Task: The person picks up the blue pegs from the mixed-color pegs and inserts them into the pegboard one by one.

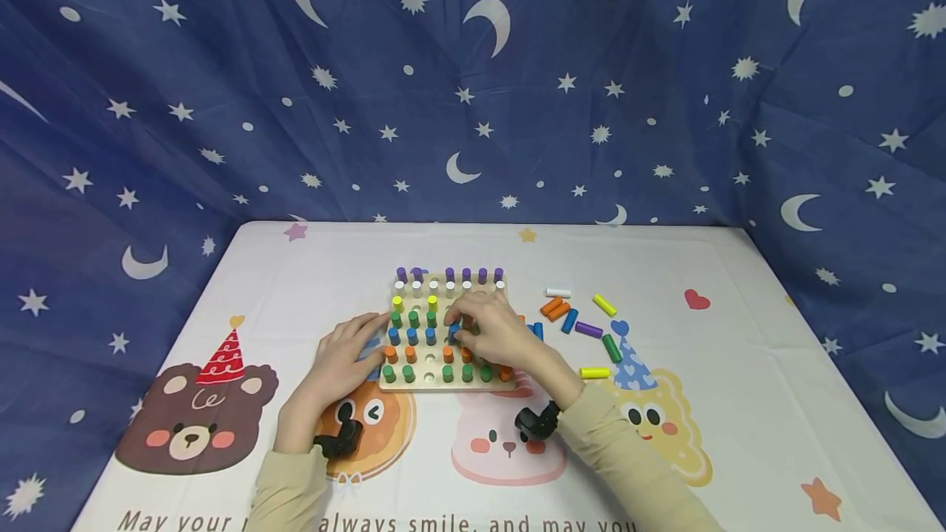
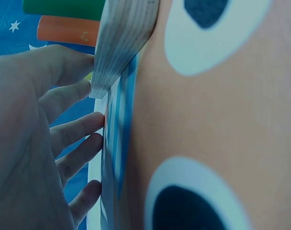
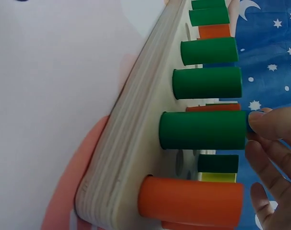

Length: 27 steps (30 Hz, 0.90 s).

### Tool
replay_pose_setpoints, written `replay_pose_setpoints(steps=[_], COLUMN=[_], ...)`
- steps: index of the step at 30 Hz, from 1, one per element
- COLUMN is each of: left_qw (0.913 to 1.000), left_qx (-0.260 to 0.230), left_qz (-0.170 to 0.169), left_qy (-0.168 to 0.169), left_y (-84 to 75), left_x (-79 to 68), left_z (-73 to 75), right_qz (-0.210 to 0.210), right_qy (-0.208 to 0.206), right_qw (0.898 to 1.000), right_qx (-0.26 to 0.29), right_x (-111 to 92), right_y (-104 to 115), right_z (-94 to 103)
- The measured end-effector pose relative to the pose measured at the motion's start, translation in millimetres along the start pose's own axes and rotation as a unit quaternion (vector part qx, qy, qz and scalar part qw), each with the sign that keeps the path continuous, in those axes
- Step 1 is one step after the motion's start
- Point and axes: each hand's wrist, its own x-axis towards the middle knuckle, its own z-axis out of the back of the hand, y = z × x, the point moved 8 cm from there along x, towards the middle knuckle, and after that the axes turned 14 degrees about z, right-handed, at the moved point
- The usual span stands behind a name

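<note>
A wooden pegboard [image 1: 418,386] lies on the table with rows of coloured pegs standing in it, purple at the back and mostly green at the front. My right hand [image 1: 502,331] reaches over its right half and pinches a blue peg [image 1: 454,337] in the blue row; whether that peg sits in a hole is hidden. At the board's left edge rests my left hand [image 1: 345,360], its thumb and forefinger touching the side, the other fingers loosely spread. Near the right hand stand a green peg [image 3: 203,130] and an orange corner peg [image 3: 191,201].
Loose pegs lie right of the board: a white peg [image 1: 557,293], two orange, several others including a purple peg [image 1: 589,329], a green peg [image 1: 611,349] and a yellow peg [image 1: 594,373]. A starry blue curtain [image 1: 547,146] hangs behind the printed tablecloth [image 1: 776,368].
</note>
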Motion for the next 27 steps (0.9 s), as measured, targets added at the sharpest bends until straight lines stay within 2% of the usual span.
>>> replay_pose_setpoints(steps=[27], left_qw=[1.0], left_qx=[-0.001], left_qz=[-0.004], left_qy=[-0.003], left_y=[0.8], left_x=[0.5], left_z=[-0.4], right_qz=[-0.002], right_qy=[0.025], right_qw=[0.999], right_qx=[-0.038], right_x=[2.9], right_y=[0.2], right_z=[-10.2])
